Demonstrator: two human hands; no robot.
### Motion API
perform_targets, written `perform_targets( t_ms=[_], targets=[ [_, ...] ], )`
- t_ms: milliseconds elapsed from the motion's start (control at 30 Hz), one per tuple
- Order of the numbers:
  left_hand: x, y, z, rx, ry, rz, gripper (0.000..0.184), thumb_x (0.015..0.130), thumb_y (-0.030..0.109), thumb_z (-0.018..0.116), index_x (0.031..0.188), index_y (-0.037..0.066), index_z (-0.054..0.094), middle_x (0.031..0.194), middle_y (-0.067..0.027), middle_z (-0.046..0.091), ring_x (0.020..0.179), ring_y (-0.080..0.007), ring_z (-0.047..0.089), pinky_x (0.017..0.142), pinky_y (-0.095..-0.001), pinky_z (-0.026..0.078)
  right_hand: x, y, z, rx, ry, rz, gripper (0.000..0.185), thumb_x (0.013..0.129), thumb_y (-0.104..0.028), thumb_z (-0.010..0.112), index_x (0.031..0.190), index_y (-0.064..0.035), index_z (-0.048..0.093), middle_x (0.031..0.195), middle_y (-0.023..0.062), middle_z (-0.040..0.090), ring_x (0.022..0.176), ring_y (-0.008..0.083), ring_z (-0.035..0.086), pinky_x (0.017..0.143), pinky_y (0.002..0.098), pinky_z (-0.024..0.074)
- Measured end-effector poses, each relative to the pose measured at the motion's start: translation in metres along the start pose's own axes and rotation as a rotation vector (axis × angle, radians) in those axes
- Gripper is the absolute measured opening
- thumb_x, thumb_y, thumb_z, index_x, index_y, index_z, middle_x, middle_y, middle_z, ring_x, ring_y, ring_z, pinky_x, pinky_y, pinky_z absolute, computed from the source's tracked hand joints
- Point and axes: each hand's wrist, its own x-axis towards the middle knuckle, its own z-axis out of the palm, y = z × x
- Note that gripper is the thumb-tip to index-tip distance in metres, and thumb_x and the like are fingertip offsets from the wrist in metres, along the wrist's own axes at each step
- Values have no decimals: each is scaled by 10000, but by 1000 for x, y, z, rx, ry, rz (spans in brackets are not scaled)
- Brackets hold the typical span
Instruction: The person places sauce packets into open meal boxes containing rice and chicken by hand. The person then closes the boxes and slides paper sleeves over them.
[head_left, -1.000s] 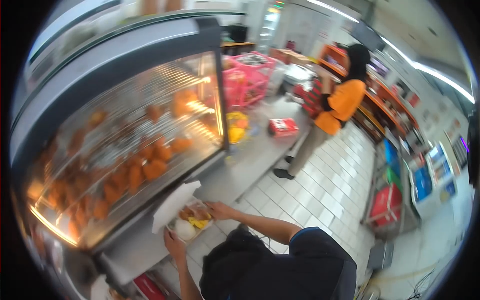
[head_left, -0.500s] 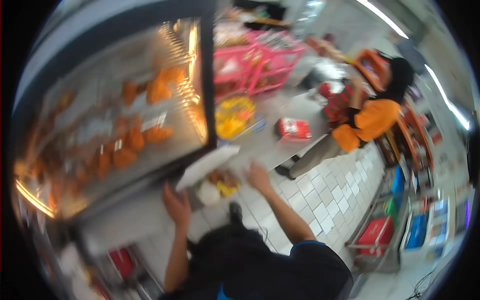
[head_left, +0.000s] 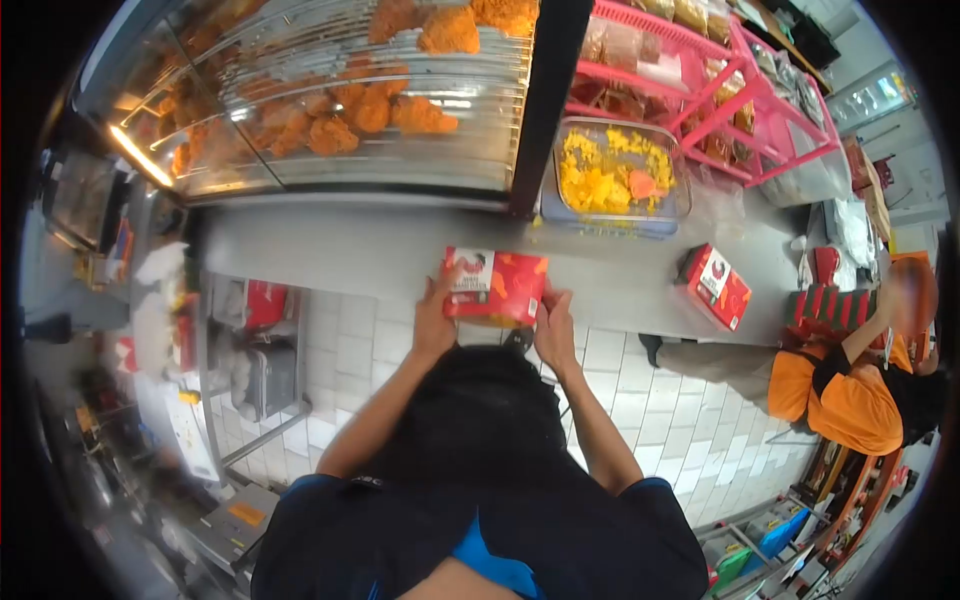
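A red and white cardboard food box (head_left: 515, 283) lies at the counter's near edge, in front of me. Its printed lid is down, and a strip of yellow shows under the near side. My left hand (head_left: 434, 318) grips the left side, with part of the fingers hidden by the box. At the near right corner, my right hand (head_left: 556, 325) has its fingers bent against the side. A second food box (head_left: 716, 287), shut, rests farther right on the counter. Behind, a clear tray (head_left: 680, 205) contains yellow shredded food and an orange-pink piece.
A glass warmer (head_left: 400, 190) with fried chicken (head_left: 372, 108) stands at the back left. Pink baskets (head_left: 735, 100) of packets are at the back right. A person in an orange top (head_left: 850, 405) works at the far right. A metal cart (head_left: 300, 400) is on the left.
The box stood open with food showing inside; its lid is now down. My right hand has come in from beside the box to its side. My view has turned.
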Motion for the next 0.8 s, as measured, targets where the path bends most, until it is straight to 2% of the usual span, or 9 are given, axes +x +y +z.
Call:
perform_targets(
  t_ms=[67, 200, 233, 333, 433, 533, 600, 733, 800],
  targets=[
    [6, -3, -3, -69, -54, -64, 731, 870, -134, 445, 1525, 191, 442, 1409, -259, 556, 1277, -473, 536, 1235, -548, 211, 3, -11, -6, 153, 17, -4, 601, 980, -89, 479, 1506, -76, 188, 1330, 381, 562, 1228, 517, 572, 1035, 454, 470],
    [25, -5, -9, -270, -113, -150, 665, 909, -106, 427, 1498, 197, 489, 1397, -224, 597, 1300, -375, 578, 1212, -437, 295, 4, -28, -6, -218, -79, -98, 742, 946, -166, 618, 1586, -114, 248, 1589, 288, 310, 1329, 476, 504, 1080, 540, 433],
    [28, -9, -11, -231, -146, -84, 648, 912, -98, 442, 1490, 190, 501, 1364, -212, 628, 1285, -353, 596, 1156, -384, 385, 0, -33, -1, -267, 18, -126, 704, 985, -167, 571, 1601, -165, 229, 1463, 287, 507, 1336, 512, 480, 1107, 461, 421],
    [42, -13, -27, -126, -190, 19, 626, 916, -74, 474, 1484, 187, 505, 1310, -225, 651, 1240, -378, 615, 1071, -407, 463, 12, -58, -15, -46, -103, 105, 743, 955, -260, 655, 1584, -116, 286, 1462, 274, 505, 1329, 454, 514, 1059, 490, 453],
    [61, 11, -47, -37, -314, -197, 604, 917, -28, 514, 1477, 199, 514, 1314, -244, 631, 1191, -412, 619, 1018, -447, 476, 18, -113, -30, -34, -109, 367, 747, 942, -310, 677, 1568, -100, 327, 1390, 247, 590, 1311, 437, 540, 1048, 461, 466],
    [66, -5, -51, 17, -458, -143, 676, 906, 90, 601, 1548, 159, 400, 1274, -296, 624, 1148, -487, 600, 959, -489, 479, 13, -103, -20, 97, -60, 368, 799, 905, -374, 711, 1560, -95, 347, 1524, 281, 441, 1409, 455, 428, 1149, 502, 362],
    [64, 14, -61, 157, -536, -97, 816, 876, 250, 684, 1583, 114, 301, 1385, -324, 533, 1267, -517, 508, 1019, -516, 449, 3, -55, -4, -129, -82, 41, 860, 930, -413, 686, 1606, -134, 234, 1606, 272, 288, 1470, 502, 258, 1175, 515, 323],
    [34, 23, -61, 736, -551, 144, 1201, 773, 603, 759, 1625, 79, 94, 1632, -318, 175, 1500, -540, 149, 1190, -583, 269, -12, -95, -21, -715, -390, 104, 1066, 879, -547, 709, 1640, -125, 93, 1683, 258, -53, 1528, 505, -88, 1224, 583, 165],
    [45, 12, -49, 631, -577, 303, 1127, 808, 706, 668, 1613, 81, 187, 1651, -303, 64, 1513, -540, 59, 1202, -633, 218, -14, -51, -6, -554, -207, -78, 999, 924, -474, 679, 1638, -106, 87, 1667, 281, -96, 1536, 500, -48, 1218, 609, 157]
  ],
)
